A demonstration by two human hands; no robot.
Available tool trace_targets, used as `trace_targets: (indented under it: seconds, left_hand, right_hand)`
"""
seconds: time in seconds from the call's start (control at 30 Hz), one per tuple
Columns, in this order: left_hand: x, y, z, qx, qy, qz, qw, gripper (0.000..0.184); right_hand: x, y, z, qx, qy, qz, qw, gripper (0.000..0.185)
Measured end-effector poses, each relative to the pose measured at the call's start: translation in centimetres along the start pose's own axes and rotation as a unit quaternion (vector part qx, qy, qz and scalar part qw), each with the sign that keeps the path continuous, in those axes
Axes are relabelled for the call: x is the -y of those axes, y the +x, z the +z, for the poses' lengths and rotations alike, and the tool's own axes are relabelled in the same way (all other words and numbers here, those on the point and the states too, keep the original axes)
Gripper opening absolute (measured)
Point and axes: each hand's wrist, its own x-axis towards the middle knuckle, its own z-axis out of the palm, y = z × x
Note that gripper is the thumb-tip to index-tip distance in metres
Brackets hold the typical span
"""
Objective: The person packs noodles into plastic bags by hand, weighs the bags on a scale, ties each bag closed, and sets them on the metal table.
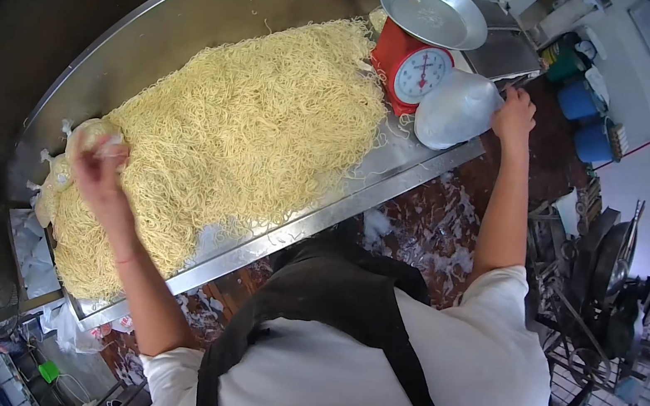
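Noodles (245,120) lie loose in a broad heap on a metal table (399,154), stretching from 8 o'clock round to 12 in the head view. The table's near rim runs from 8 o'clock up to 2, and a raised wall (157,31) curves behind the heap from 9 to 12. Some strands reach close to the near rim; the barest strip of metal lies at 1 to 2 o'clock, between the heap and the rim. Beyond that rim, at 3 o'clock, is a dark floor (430,227) with white patches.

The left hand (99,165) is at 9 o'clock, over the heap's left end, beside knotted bags (59,170). It is blurred, so I cannot tell whether it grips or touches anything. The right hand (516,118) is at 2 o'clock, at the outer side of clear plastic (458,112), well apart from the heap. Its fingers are bent, but whether they pinch the plastic is unclear. The plastic sits against a red scale (420,74) at 1 o'clock, with a round pan (433,13) on top.

The left forearm slants up toward 10 o'clock from the body; the right reaches nearly straight up toward 12, palm side hard to see.
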Motion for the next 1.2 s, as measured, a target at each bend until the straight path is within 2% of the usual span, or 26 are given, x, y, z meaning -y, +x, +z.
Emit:
trace_targets:
  seconds: [0.07, 0.17, 0.2, 0.27, 0.3, 0.33, 0.37, 0.43, 0.47, 0.53, 0.57, 0.63, 0.7, 0.73, 0.77, 0.83, 0.9, 0.93, 1.0, 1.07, 1.13, 1.2]
  left_hand:
    - [2.4, -3.6, 2.6, 0.056, -0.035, -0.091, 0.994, 0.052]
    - [4.4, -7.6, 3.4, 0.116, -0.063, -0.168, 0.977, 0.049]
    - [5.0, -8.6, 3.2, 0.131, -0.082, -0.187, 0.97, 0.046]
    - [6.7, -10.1, 2.3, 0.157, -0.103, -0.225, 0.956, 0.042]
    - [7.5, -10.7, 1.9, 0.165, -0.104, -0.239, 0.951, 0.037]
    - [7.5, -10.7, 1.6, 0.178, -0.106, -0.252, 0.945, 0.036]
    - [7.3, -11.0, 1.5, 0.189, -0.108, -0.267, 0.939, 0.035]
    - [6.3, -11.3, 1.6, 0.215, -0.114, -0.296, 0.924, 0.033]
    - [6.1, -11.2, 1.9, 0.237, -0.146, -0.303, 0.911, 0.039]
    - [5.9, -10.3, 2.6, 0.277, -0.206, -0.315, 0.884, 0.054]
    - [5.6, -9.4, 3.1, 0.289, -0.27, -0.343, 0.852, 0.063]
    - [5.6, -6.6, 4.2, 0.313, -0.366, -0.385, 0.787, 0.076]
    - [6.3, -4.0, 4.7, 0.321, -0.429, -0.415, 0.735, 0.078]
    - [6.5, -2.9, 4.9, 0.314, -0.46, -0.428, 0.711, 0.076]
    - [6.5, -2.2, 4.9, 0.309, -0.49, -0.442, 0.685, 0.074]
    - [5.9, -1.4, 4.4, 0.43, -0.34, -0.388, 0.741, 0.07]
    - [4.2, -1.0, 4.0, 0.543, -0.16, -0.324, 0.758, 0.066]
    - [4.2, -2.0, 4.1, 0.546, -0.152, -0.267, 0.779, 0.068]
    - [4.2, -4.6, 4.2, 0.543, -0.132, -0.152, 0.815, 0.073]
    - [2.4, -6.9, 2.9, 0.491, -0.109, -0.155, 0.85, 0.065]
    - [2.4, -8.9, 2.7, 0.439, -0.103, -0.229, 0.863, 0.053]
    - [5.6, -12.2, 3.8, 0.364, -0.121, -0.378, 0.843, 0.038]
  right_hand:
    - [-1.5, 1.6, 0.4, 0.135, -0.038, 0.037, 0.989, 0.03]
    - [-3.1, 2.9, 0.3, -0.004, 0.06, -0.017, 0.998, 0.016]
    - [-1.5, 2.4, -1.8, -0.037, 0.139, -0.002, 0.99, 0.018]
    - [-1.1, 3.1, -0.8, -0.059, 0.258, 0.012, 0.964, 0.014]
    - [0.4, 2.3, -1.5, -0.041, 0.437, 0.029, 0.898, 0.016]
    - [3.6, 0.9, -3.1, -0.02, 0.601, 0.042, 0.798, 0.018]
    - [6.9, -0.7, -4.6, 0.006, 0.742, 0.053, 0.668, 0.021]
    - [13.1, -5.1, -7.9, 0.054, 0.837, 0.022, 0.543, 0.019]
    - [14.9, -6.4, -8.7, 0.078, 0.877, 0.007, 0.474, 0.018]
    - [16.2, -7.5, -3.8, 0.367, 0.886, -0.199, 0.202, 0.023]
    - [17.1, -9.4, -1.7, 0.431, 0.873, -0.138, 0.185, 0.024]
    - [21.6, -16.0, -2.5, 0.391, 0.846, -0.071, 0.356, 0.025]
    - [24.6, -19.2, -1.8, 0.346, 0.738, -0.172, 0.553, 0.018]
    - [25.4, -19.0, -0.7, 0.413, 0.659, -0.277, 0.565, 0.012]
    - [25.5, -19.1, -0.2, 0.411, 0.58, -0.34, 0.616, 0.01]
    - [27.3, -19.8, -2.9, 0.39, 0.405, -0.45, 0.694, 0.007]
    - [27.8, -20.4, -1.7, 0.371, 0.38, -0.441, 0.724, 0.014]
    - [28.0, -20.4, -0.9, 0.361, 0.366, -0.438, 0.737, 0.017]
    - [28.4, -20.0, 0.5, 0.348, 0.429, -0.375, 0.744, 0.02]
    - [28.8, -18.8, 1.5, 0.357, 0.449, -0.32, 0.754, 0.021]
    - [28.8, -17.8, 2.5, 0.394, 0.424, -0.266, 0.771, 0.022]
    - [28.3, -17.3, 5.2, 0.486, 0.497, -0.264, 0.668, 0.028]
